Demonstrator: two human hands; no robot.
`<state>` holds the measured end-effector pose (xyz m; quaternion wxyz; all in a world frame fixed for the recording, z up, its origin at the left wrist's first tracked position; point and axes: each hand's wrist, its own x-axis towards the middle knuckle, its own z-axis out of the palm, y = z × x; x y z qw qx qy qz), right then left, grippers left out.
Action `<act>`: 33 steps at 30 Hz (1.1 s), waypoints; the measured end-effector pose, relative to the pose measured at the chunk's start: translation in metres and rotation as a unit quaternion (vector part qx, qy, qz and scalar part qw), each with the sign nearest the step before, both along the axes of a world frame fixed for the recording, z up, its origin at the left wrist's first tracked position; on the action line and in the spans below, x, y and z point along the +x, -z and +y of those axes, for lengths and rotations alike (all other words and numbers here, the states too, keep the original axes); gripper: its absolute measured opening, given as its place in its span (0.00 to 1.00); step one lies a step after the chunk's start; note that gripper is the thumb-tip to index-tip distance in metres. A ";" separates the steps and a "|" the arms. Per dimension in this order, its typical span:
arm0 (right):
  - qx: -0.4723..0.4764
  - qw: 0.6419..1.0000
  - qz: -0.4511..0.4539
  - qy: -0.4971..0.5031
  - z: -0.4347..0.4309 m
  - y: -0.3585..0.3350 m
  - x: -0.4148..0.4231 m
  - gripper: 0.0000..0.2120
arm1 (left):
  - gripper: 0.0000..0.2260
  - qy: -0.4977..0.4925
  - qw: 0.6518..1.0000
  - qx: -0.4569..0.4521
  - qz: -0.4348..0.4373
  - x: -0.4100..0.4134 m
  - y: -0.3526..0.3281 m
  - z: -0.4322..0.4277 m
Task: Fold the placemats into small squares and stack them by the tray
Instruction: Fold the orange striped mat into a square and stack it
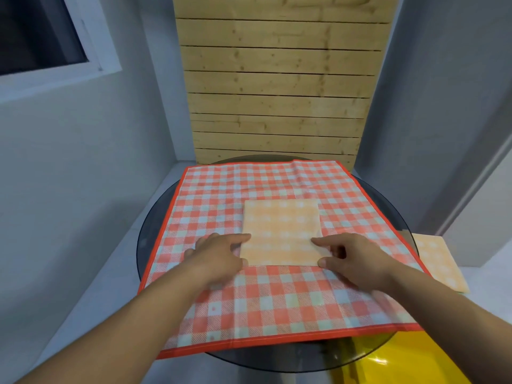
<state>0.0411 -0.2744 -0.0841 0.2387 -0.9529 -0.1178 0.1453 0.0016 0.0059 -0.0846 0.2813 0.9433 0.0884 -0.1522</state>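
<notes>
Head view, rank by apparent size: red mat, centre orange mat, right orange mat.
1. red mat
2. centre orange mat
3. right orange mat, as visible; the red mat hides part of it, so its rank against the centre one is unsure.
</notes>
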 end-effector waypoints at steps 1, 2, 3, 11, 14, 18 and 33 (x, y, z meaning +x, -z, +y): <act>0.001 1.000 0.006 -0.010 -0.002 -0.001 0.002 0.22 | 0.26 -0.004 1.000 -0.027 0.008 0.001 0.000 0.004; 0.001 1.000 0.011 -0.020 -0.003 -0.002 0.004 0.21 | 0.26 -0.008 0.999 -0.050 0.015 0.002 -0.001 0.006; 0.002 0.999 0.017 -0.027 -0.005 -0.003 0.005 0.21 | 0.26 -0.008 0.998 -0.061 0.021 0.002 -0.002 0.008; 0.054 0.993 0.093 -0.038 -0.003 -0.014 0.012 0.14 | 0.24 0.046 0.999 -0.028 -0.004 0.005 -0.019 -0.001; 0.043 0.991 -0.124 -0.022 0.012 -0.019 0.017 0.11 | 0.21 0.073 0.980 0.046 -0.180 0.012 -0.023 -0.022; -0.055 0.970 -0.218 -0.088 0.044 -0.015 0.042 0.23 | 0.24 0.167 0.950 0.146 -0.219 0.048 -0.018 -0.041; -0.203 0.969 -0.102 -0.094 0.045 0.025 0.067 0.36 | 0.29 0.208 0.952 0.204 -0.096 0.077 0.025 -0.047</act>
